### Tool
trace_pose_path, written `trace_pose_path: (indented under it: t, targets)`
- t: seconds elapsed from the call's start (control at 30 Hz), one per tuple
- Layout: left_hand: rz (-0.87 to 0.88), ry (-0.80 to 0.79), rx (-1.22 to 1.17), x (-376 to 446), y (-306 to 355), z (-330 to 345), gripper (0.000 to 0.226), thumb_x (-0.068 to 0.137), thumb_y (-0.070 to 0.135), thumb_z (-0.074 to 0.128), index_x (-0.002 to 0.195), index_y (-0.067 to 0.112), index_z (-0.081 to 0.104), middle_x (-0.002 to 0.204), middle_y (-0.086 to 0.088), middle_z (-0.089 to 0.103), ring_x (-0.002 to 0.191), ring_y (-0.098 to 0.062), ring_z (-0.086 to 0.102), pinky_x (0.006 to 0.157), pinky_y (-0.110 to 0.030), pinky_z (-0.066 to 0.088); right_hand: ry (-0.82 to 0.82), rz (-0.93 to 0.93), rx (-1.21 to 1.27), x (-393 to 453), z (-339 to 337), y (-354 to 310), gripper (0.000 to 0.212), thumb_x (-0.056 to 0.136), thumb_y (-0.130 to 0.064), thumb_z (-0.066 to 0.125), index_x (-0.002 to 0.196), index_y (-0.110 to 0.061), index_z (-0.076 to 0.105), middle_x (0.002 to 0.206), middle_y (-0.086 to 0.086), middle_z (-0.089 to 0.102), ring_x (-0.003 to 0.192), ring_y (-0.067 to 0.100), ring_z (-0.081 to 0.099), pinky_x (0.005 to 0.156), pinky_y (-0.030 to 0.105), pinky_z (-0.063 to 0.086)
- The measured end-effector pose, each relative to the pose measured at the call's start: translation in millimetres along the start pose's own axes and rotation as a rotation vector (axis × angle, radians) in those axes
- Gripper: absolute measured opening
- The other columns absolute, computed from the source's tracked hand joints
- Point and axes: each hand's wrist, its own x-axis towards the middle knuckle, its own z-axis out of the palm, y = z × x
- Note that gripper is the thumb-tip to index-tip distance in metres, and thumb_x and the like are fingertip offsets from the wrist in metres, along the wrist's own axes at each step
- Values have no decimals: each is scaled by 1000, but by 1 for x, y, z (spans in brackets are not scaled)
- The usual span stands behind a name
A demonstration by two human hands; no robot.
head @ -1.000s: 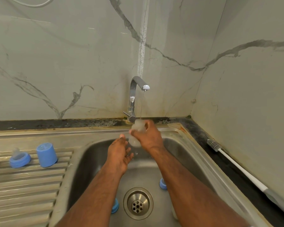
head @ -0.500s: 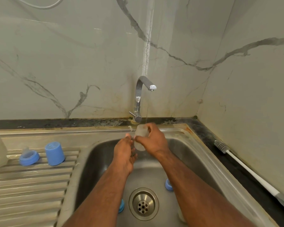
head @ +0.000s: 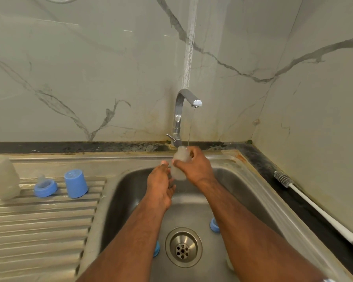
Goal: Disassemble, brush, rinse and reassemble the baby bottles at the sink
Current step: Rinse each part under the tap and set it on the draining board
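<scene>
The right hand grips the bottle upright under the tap, over the sink; the left hand, fingers loose, touches its base. Centre its mouth beneath the thin stream.

Right hand gripping, left hand loose

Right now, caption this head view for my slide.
Right hand holds a bottle under the running tap; left hand open beside it.

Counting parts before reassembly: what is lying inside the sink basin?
Two blue pieces lie in the sink basin beside the drain, each partly behind a forearm. Anything else under the arms is hidden.
</scene>
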Motion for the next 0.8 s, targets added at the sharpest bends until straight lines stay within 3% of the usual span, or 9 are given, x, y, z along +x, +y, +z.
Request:
trace_pose_path:
  t: [0.1, 0.2, 0.37, 0.63, 0.7, 0.8]
  targets:
    - [-6, 4, 4, -1, 0, 0, 31, 106, 37, 51, 117, 13, 68, 101, -3, 67, 98, -21, 58, 94, -42, 49, 20, -19, -5, -1, -1, 0, 59, 77, -38, 83, 126, -23, 54, 109, -8, 57, 98, 13, 58, 77, 28, 50]
    - [-13, 15, 0, -1, 1, -1, 31, 105, 39, 52, 122, 17, 66, 117, 1, 67, 113, -19, 59, 101, -41, 47, -18, -20, -33, 1, -3, 0, 59, 78, -36, 82, 127, -22, 53, 113, -6, 59, 97, 13, 56, 71, 23, 44]
    - [1, 19, -15, -2, 2, -1, 27, 106, 38, 52, 116, 17, 68, 106, -3, 67, 95, -19, 58, 75, -32, 50, 5, -10, -25, 0, -5, 4, 62, 77, -36, 83, 129, -22, 53, 114, -7, 58, 98, 14, 57, 75, 26, 48]
    - [3, 22, -12, -1, 0, 0, 28, 105, 38, 53, 110, 16, 70, 115, -13, 71, 103, -25, 63, 85, -36, 53, -33, 11, -60, -1, -4, 7, 60, 77, -35, 83, 128, -21, 54, 114, -5, 59, 99, 15, 56, 79, 29, 49]
    - [6, 27, -29, -1, 1, -1, 28, 105, 38, 52, 109, 17, 70, 115, -13, 72, 101, -24, 63, 88, -39, 54, 13, 9, 14, -2, -5, 2, 60, 77, -37, 82, 128, -21, 54, 115, -5, 59, 99, 15, 57, 77, 26, 47]
    - [-6, 13, -26, -5, 2, 1, 29, 106, 37, 51, 111, 15, 70, 112, -12, 74, 101, -25, 69, 87, -40, 55, -54, -4, -39, -2, -4, 5, 59, 76, -36, 83, 126, -21, 57, 116, -3, 62, 96, 13, 57, 68, 22, 43]
